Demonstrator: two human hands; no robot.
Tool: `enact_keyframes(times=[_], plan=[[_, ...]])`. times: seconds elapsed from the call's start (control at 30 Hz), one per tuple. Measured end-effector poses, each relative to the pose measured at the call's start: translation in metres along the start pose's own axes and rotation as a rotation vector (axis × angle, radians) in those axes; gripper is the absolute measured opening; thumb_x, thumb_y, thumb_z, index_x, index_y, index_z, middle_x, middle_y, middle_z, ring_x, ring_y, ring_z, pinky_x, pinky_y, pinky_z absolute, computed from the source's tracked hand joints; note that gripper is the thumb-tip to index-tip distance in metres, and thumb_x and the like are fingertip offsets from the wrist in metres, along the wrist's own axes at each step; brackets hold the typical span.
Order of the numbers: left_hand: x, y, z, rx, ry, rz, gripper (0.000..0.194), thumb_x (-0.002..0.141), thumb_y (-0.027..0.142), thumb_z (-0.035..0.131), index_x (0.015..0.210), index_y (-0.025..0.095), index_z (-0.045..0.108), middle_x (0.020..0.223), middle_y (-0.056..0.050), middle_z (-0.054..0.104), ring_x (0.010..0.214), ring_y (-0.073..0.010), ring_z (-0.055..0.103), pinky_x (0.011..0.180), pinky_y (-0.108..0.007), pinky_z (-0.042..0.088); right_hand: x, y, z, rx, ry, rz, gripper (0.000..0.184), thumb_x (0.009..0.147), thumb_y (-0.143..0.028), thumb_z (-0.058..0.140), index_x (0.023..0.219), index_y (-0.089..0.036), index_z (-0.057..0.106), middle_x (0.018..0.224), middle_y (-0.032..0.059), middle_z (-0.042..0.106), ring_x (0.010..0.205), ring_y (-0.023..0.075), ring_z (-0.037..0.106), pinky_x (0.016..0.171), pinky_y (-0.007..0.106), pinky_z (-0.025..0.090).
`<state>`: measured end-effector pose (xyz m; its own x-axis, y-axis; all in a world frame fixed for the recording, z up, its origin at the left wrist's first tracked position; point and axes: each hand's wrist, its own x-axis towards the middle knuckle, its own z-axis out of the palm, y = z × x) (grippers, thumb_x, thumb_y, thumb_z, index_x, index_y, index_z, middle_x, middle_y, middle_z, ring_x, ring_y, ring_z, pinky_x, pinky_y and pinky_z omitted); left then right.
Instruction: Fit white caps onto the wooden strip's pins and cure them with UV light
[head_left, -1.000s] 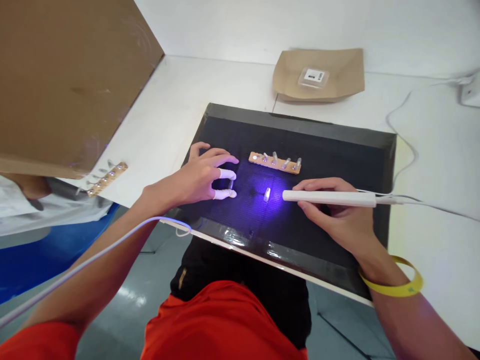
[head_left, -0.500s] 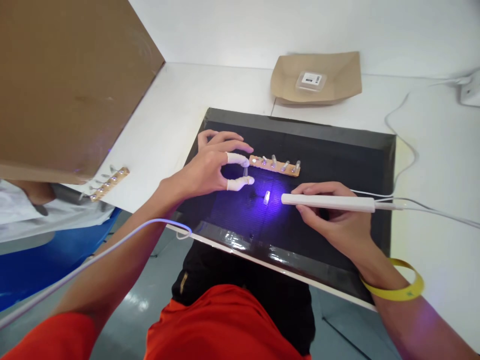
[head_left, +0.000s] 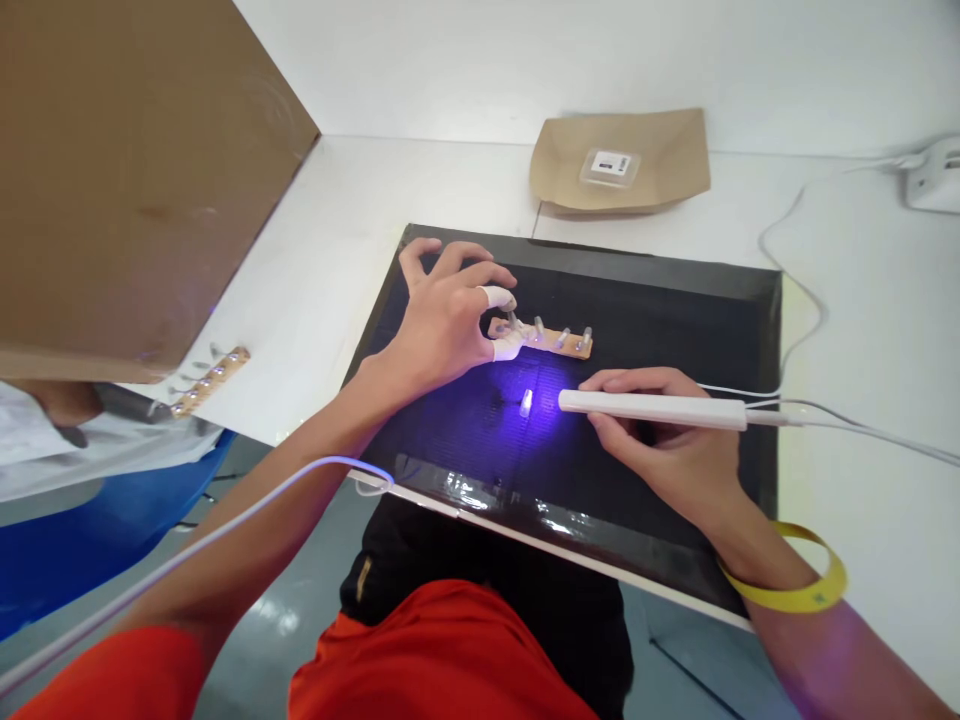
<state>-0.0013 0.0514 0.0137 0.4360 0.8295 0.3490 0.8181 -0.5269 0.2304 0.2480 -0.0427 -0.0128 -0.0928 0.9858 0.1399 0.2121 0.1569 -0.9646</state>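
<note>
White finger cots cover the thumb and index finger of my left hand (head_left: 450,315), which pinch a small clear nail tip (head_left: 513,320) at the left part of a tan strip (head_left: 574,344). Several more clear tips stand along that strip. My right hand (head_left: 675,430) grips a white pen-shaped UV lamp (head_left: 652,405) with a cable at its rear, held level and pointing left. Its violet light falls on a single nail tip (head_left: 527,403) on the black board (head_left: 637,300), just ahead of the lamp's end.
A brown paper tray (head_left: 667,160) holding a clear labelled box (head_left: 610,168) stands at the back. Another strip of tips (head_left: 210,382) lies at the left table edge, by a large cardboard panel (head_left: 150,180). Cables run right to a white plug block (head_left: 934,175).
My left hand has moved right with the nail tip, and its fingers have come over the left part of the strip. My right hand and the lamp stay nearly still.
</note>
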Motion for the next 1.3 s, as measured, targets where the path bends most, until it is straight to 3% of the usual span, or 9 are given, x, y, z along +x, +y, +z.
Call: enact_keyframes(times=[0.2, 0.6, 0.9, 1.03, 1.2, 1.3], plan=[[0.002, 0.003, 0.006, -0.004, -0.033, -0.009, 0.008, 0.084, 0.019, 0.072, 0.088, 0.024, 0.076, 0.115, -0.002, 0.080, 0.127, -0.0298, 0.061, 0.120, -0.064, 0.021, 0.000, 0.000, -0.001, -0.008, -0.005, -0.003, 0.020, 0.086, -0.020, 0.082, 0.100, -0.028, 0.070, 0.099, 0.0015, 0.081, 0.071, 0.0139, 0.071, 0.050, 0.023, 0.051], [0.004, 0.004, 0.005, -0.050, -0.040, -0.041, 0.004, 0.086, 0.024, 0.072, 0.085, 0.027, 0.075, 0.111, -0.001, 0.081, 0.122, -0.0303, 0.063, 0.118, -0.068, 0.021, 0.001, -0.001, -0.001, -0.021, -0.011, 0.011, 0.018, 0.086, -0.023, 0.081, 0.100, -0.025, 0.070, 0.099, 0.0041, 0.081, 0.061, 0.0131, 0.065, 0.048, 0.025, 0.051], [-0.002, 0.003, -0.001, -0.038, -0.056, -0.036, 0.016, 0.085, 0.033, 0.078, 0.100, 0.028, 0.076, 0.121, -0.004, 0.079, 0.126, -0.0330, 0.060, 0.118, -0.067, 0.019, 0.001, 0.002, -0.002, -0.018, -0.015, 0.005, 0.020, 0.086, -0.022, 0.082, 0.102, -0.026, 0.070, 0.101, 0.0041, 0.081, 0.068, 0.0151, 0.070, 0.050, 0.025, 0.052], [-0.015, -0.005, -0.011, -0.040, -0.074, -0.017, 0.033, 0.082, 0.048, 0.084, 0.107, 0.027, 0.076, 0.132, -0.007, 0.075, 0.129, -0.0348, 0.059, 0.119, -0.066, 0.020, 0.002, 0.002, -0.003, -0.019, -0.018, 0.011, 0.019, 0.086, -0.024, 0.082, 0.101, -0.026, 0.071, 0.100, 0.0041, 0.081, 0.064, 0.0136, 0.067, 0.050, 0.025, 0.053], [-0.046, -0.027, -0.031, -0.133, -0.272, 0.012, 0.064, 0.073, 0.063, 0.090, 0.123, 0.028, 0.072, 0.150, -0.011, 0.063, 0.142, -0.0379, 0.051, 0.120, -0.061, 0.025, 0.001, 0.000, -0.003, 0.009, -0.013, 0.018, 0.020, 0.086, -0.024, 0.083, 0.100, -0.026, 0.070, 0.098, 0.0037, 0.081, 0.064, 0.0146, 0.068, 0.049, 0.026, 0.053], [-0.061, -0.039, -0.033, -0.161, -0.283, -0.042, 0.071, 0.072, 0.068, 0.089, 0.128, 0.029, 0.071, 0.152, -0.012, 0.061, 0.145, -0.0388, 0.048, 0.120, -0.060, 0.027, 0.002, 0.001, -0.002, 0.022, 0.020, 0.020, 0.020, 0.086, -0.024, 0.083, 0.100, -0.027, 0.070, 0.099, 0.0039, 0.082, 0.070, 0.0166, 0.072, 0.050, 0.027, 0.053]])
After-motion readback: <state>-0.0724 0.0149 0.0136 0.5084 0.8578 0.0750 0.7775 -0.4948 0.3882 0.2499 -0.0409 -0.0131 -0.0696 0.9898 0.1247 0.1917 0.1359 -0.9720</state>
